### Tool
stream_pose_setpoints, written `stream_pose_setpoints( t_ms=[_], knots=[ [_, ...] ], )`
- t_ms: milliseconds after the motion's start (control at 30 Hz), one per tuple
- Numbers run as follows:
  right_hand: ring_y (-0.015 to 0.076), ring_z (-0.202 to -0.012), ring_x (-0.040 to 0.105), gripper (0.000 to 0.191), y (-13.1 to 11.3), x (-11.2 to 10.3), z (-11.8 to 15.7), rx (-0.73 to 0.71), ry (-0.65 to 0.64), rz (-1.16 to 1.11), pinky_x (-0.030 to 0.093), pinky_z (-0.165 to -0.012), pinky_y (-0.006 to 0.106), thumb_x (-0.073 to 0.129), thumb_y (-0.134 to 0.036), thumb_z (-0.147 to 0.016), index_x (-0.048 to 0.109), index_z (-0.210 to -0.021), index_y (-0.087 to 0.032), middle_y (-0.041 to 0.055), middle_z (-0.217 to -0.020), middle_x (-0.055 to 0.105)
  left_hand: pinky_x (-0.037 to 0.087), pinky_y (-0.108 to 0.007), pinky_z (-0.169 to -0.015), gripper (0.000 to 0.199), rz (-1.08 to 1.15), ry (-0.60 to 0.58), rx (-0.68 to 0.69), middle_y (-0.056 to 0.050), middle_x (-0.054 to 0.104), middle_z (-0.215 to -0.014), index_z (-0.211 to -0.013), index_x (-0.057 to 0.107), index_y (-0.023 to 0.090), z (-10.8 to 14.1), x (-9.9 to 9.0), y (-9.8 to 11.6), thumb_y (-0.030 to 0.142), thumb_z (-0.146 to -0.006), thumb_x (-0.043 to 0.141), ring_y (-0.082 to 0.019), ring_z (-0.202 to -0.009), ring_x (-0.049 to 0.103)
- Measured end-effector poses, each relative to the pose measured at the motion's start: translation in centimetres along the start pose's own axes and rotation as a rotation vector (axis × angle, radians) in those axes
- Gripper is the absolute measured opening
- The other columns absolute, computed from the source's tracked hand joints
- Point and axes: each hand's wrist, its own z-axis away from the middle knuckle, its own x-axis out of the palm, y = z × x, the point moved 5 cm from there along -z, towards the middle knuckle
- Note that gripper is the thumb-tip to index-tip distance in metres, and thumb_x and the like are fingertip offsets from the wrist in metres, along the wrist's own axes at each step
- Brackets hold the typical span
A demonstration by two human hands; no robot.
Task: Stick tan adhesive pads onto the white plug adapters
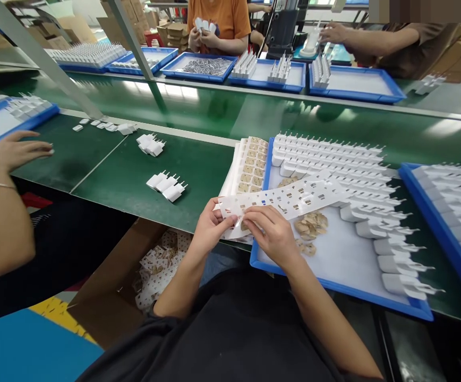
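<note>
A white strip of sticker backing paper (306, 197), dotted with small cut-outs, stretches over the blue tray (346, 289). My left hand (210, 225) pinches its left end between thumb and fingers. Close beside it, my right hand (272, 233) has its fingertips closed at the strip's lower edge, where a small tan patch shows. Loose tan stickers (311, 225) lie in a pile on the tray, just right of my right hand. White plug adapters (326, 159) with upright pins stand in rows along the tray's back and right side. Sheets of tan stickers (252, 164) are stacked left of the tray.
Two groups of adapters (165, 185) sit on the green bench at left. A cardboard box (107, 297) of used sheets is below the bench edge. Another tray (445, 223) stands at right. A co-worker's arm (3, 201) reaches in at left; other people work behind.
</note>
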Motion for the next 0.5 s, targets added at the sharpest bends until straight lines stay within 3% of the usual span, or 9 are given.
stream_pose_setpoints(
  t_ms=[100, 167, 233, 300, 367, 400, 500],
  knots=[
    [0.0212, -0.097, 0.069, 0.013, 0.5, -1.8, 0.9, 0.128, 0.118, -0.11, 0.056, -0.082, 0.036, 0.06, -0.013, -0.096, 0.064, -0.102, -0.023, 0.0082, -0.105, 0.074, 0.055, -0.026, -0.065, 0.065, -0.1, 0.049, 0.002, -0.001, 0.075, -0.08, -0.117, 0.05, 0.019, -0.7, -1.2, -0.3, 0.04, -0.068, 0.087, -0.017, -0.067, 0.07],
    [0.02, -0.093, 0.069, 0.012, 1.0, -3.4, 2.3, 0.223, 0.177, -0.158, 0.056, -0.079, 0.034, 0.061, -0.013, -0.095, 0.064, -0.1, -0.024, 0.0065, -0.102, 0.073, 0.056, -0.03, -0.068, 0.066, -0.298, 0.081, 0.022, -0.003, 0.075, -0.087, -0.126, 0.049, 0.019, -1.1, -2.4, -0.5, 0.042, -0.073, 0.082, -0.019, -0.074, 0.071],
    [0.0186, -0.086, 0.069, 0.012, 1.3, -4.6, 4.3, 0.276, 0.166, -0.174, 0.055, -0.075, 0.032, 0.062, -0.013, -0.094, 0.065, -0.097, -0.024, 0.0041, -0.094, 0.074, 0.058, -0.036, -0.077, 0.07, -0.594, 0.173, 0.13, -0.008, 0.073, -0.105, -0.136, 0.048, 0.02, -1.3, -3.6, 0.0, 0.041, -0.077, 0.078, -0.023, -0.088, 0.071],
    [0.0173, -0.08, 0.068, 0.011, 1.6, -5.4, 6.3, 0.309, 0.122, -0.181, 0.055, -0.072, 0.031, 0.063, -0.014, -0.093, 0.066, -0.096, -0.024, 0.0025, -0.088, 0.073, 0.055, -0.043, -0.089, 0.074, -0.873, 0.32, 0.328, -0.014, 0.065, -0.126, -0.144, 0.045, 0.02, -1.1, -3.8, 1.3, 0.039, -0.079, 0.076, -0.027, -0.106, 0.065],
    [0.0162, -0.075, 0.066, 0.01, 2.0, -6.0, 8.2, 0.356, 0.112, -0.181, 0.055, -0.07, 0.03, 0.063, -0.015, -0.093, 0.067, -0.096, -0.024, 0.0021, -0.085, 0.073, 0.052, -0.047, -0.096, 0.073, -1.014, 0.356, 0.511, -0.016, 0.058, -0.138, -0.148, 0.043, 0.021, -1.0, -2.3, 2.6, 0.038, -0.083, 0.072, -0.03, -0.118, 0.058],
    [0.016, -0.074, 0.066, 0.009, 2.2, -6.2, 8.9, 0.381, 0.116, -0.18, 0.055, -0.069, 0.03, 0.063, -0.016, -0.094, 0.067, -0.095, -0.024, 0.0021, -0.085, 0.073, 0.052, -0.046, -0.097, 0.068, -1.042, 0.295, 0.579, -0.015, 0.058, -0.139, -0.147, 0.044, 0.022, -1.0, -0.8, 3.0, 0.038, -0.086, 0.07, -0.03, -0.12, 0.057],
    [0.016, -0.073, 0.065, 0.006, 2.7, -6.5, 10.2, 0.418, 0.117, -0.204, 0.054, -0.07, 0.03, 0.063, -0.019, -0.094, 0.067, -0.092, -0.023, 0.0023, -0.083, 0.073, 0.052, -0.043, -0.098, 0.045, -1.079, -0.098, 0.755, -0.011, 0.064, -0.131, -0.137, 0.054, 0.024, -0.6, 6.3, 3.9, 0.034, -0.094, 0.063, -0.028, -0.118, 0.06]
  ],
)
